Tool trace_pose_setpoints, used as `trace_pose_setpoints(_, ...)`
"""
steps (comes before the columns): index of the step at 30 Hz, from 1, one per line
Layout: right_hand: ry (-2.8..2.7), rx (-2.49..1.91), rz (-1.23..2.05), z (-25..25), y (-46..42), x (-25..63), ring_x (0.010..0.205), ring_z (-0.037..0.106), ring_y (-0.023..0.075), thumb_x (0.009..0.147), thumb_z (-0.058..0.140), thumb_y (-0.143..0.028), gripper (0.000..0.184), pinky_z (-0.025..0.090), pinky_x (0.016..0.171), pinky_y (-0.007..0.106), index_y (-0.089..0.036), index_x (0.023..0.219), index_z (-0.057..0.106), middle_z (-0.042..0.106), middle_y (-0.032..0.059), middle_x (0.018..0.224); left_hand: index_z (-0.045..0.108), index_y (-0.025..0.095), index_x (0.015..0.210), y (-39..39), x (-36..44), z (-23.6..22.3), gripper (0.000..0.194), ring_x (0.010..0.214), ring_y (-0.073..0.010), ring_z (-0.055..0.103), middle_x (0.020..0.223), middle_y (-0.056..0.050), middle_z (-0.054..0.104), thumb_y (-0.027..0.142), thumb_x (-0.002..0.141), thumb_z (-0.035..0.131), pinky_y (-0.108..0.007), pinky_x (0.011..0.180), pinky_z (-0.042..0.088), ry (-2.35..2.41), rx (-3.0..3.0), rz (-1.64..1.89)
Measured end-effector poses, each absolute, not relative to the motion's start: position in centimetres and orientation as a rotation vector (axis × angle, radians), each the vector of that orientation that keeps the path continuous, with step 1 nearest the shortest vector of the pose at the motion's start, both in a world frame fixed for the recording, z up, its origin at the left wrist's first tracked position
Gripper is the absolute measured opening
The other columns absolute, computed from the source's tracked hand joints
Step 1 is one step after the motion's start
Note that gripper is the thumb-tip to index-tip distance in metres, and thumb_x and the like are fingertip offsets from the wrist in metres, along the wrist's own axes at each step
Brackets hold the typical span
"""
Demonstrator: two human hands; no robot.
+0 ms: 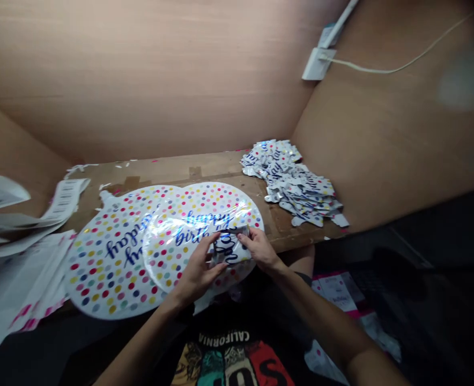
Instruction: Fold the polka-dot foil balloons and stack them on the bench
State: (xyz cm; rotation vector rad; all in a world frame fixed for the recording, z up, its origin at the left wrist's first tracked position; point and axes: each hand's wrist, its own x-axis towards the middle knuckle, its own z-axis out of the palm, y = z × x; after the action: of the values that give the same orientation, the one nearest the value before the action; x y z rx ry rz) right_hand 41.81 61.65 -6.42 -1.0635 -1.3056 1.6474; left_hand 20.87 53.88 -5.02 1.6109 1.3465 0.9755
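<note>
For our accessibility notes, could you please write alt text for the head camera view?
A person's left hand and right hand hold a folded piece of foil over two polka-dot happy birthday foil balloons on a wooden desk. A pile of folded foil balloons lies at the back right.

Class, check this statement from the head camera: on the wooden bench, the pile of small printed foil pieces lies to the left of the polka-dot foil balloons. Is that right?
No, the side is wrong: the pile of small printed foil pieces lies to the right of the polka-dot foil balloons, not the left, on the wooden bench. The head view shows this.
</note>
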Motion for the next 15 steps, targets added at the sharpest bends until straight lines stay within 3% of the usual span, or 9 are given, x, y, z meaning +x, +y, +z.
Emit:
trace_pose_setpoints(4,-1.858,-0.978,1.280,-2.8,63.1,42.8,0.081,0.057,0.0165,0.093,0.062,-0.031,0.014,0.044,0.073,0.026,-0.018,0.092,0.067,0.067,0.0019,0.087,0.049,0.026,0.147,55.7,19.3,-3.7,0.064,0.115,-0.0263,0.065,0.141,-0.013,0.059,0.043,0.089,0.071,-0.038,0.092,0.056,1.449,1.664,1.014)
trace_pose_setpoints(7,-2.076,-0.866,1.351,-0.8,62.7,42.3,0.074,0.051,0.0134,0.093,0.060,-0.026,0.013,0.039,0.067,0.023,-0.017,0.083,0.061,0.061,-0.0007,0.080,0.069,0.022,0.103,56.8,19.4,-1.9,0.025,0.087,-0.0231,0.066,0.100,-0.007,0.072,0.041,0.095,0.056,-0.033,0.079,0.050,1.473,1.888,0.774)
trace_pose_setpoints(10,-2.085,-0.863,1.399,-0.8,61.8,41.7,0.070,0.048,0.0120,0.096,0.058,-0.030,0.019,0.036,0.063,0.022,-0.018,0.082,0.059,0.057,-0.0020,0.076,0.060,0.021,0.074,56.9,20.0,-1.0,0.033,0.066,-0.0185,0.057,0.071,-0.003,0.065,0.036,0.098,0.043,-0.030,0.066,0.040,1.462,1.966,0.584)
trace_pose_setpoints(15,-2.066,-0.835,1.350,-1.8,61.1,42.0,0.068,0.049,0.0117,0.096,0.055,-0.024,0.018,0.037,0.064,0.022,-0.018,0.079,0.059,0.057,-0.0021,0.072,0.052,0.021,0.072,56.1,20.5,-0.8,0.045,0.062,-0.0168,0.050,0.066,-0.001,0.057,0.048,0.103,0.035,-0.028,0.062,0.033,1.333,1.944,0.491)
